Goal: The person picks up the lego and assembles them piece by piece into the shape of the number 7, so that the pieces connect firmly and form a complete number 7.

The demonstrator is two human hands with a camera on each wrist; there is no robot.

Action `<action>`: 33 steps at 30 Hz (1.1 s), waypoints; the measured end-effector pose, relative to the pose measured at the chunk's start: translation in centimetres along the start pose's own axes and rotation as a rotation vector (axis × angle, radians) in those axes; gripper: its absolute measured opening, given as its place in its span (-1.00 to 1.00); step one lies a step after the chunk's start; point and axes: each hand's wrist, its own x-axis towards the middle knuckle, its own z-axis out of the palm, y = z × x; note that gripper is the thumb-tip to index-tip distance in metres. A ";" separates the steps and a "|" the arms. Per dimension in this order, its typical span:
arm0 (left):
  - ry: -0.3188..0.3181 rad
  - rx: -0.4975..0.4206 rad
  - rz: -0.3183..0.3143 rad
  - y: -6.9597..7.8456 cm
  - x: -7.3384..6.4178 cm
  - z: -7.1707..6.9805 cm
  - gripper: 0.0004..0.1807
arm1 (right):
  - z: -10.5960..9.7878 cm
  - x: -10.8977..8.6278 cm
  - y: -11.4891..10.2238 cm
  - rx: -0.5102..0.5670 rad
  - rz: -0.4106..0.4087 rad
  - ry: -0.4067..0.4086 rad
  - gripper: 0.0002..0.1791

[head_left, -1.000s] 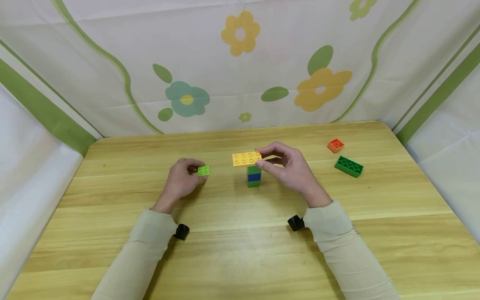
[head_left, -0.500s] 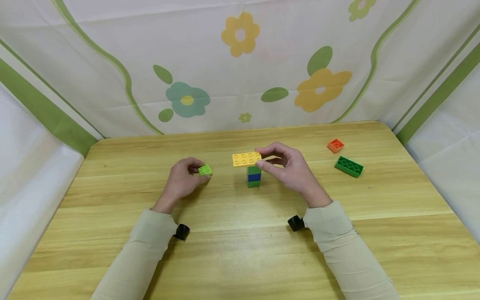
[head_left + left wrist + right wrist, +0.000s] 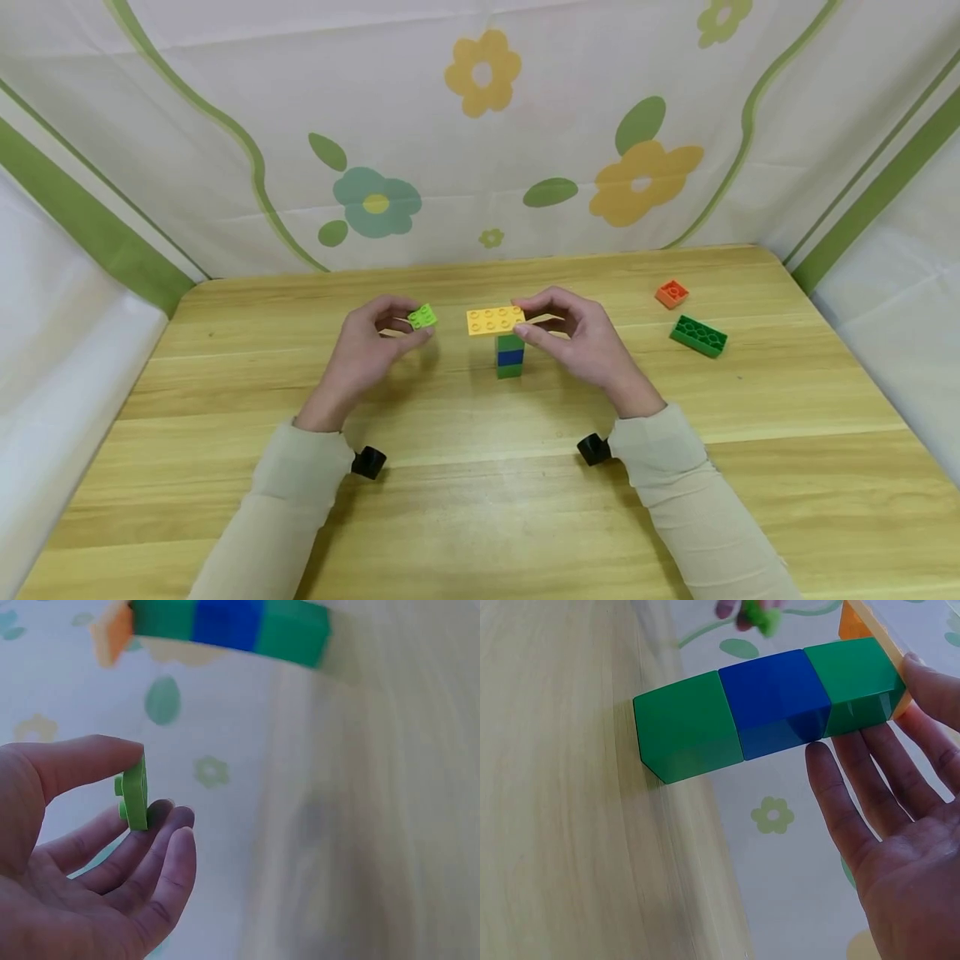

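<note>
Stack [image 3: 510, 357] stands toward the far edge of the tabletop [image 3: 480, 508]; your right grip [image 3: 587, 346] pinches its yellow plate [image 3: 491, 321], presumably for steadiness; your left grip [image 3: 363, 348] pinches a lime brick [image 3: 423, 317].

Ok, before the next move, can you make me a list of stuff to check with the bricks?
1. Left grip pinching the light-green brick: ok.
2. Light-green brick's bumps facing up: ok.
3. Right grip steadying the yellow brick atop the green-and-blue tower: ok.
4. Yellow brick pushed down tight: cannot tell.
5. Light-green brick lined up above the yellow one: not ok, if that's where it's going; it's off to the left, not touching.
6. Orange brick and dark green brick out of the way: ok, both lie off to the right.
</note>
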 end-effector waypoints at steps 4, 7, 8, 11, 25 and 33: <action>-0.003 -0.023 0.040 1.2 -0.4 0.6 -0.55 | 0.2 -0.1 0.3 0.014 -0.010 -0.008 -0.74; -0.008 -0.037 0.077 1.9 -0.9 1.1 -0.57 | 0.3 -0.2 0.5 0.011 -0.010 -0.014 -0.74; -0.016 -0.039 0.093 2.2 -1.0 1.2 -0.57 | 0.4 -0.2 0.5 0.008 -0.008 -0.015 -0.74; -0.034 -0.053 0.121 2.8 -1.4 1.6 -0.57 | 0.4 -0.3 0.6 -0.004 -0.004 -0.011 -0.74; -0.119 -0.241 0.056 2.9 -1.1 1.7 -0.52 | 0.1 0.0 0.5 -0.012 -0.002 -0.003 -0.74; -0.153 -0.324 0.015 2.5 -0.7 2.2 -0.48 | -0.2 0.1 0.4 -0.023 -0.016 -0.002 -0.75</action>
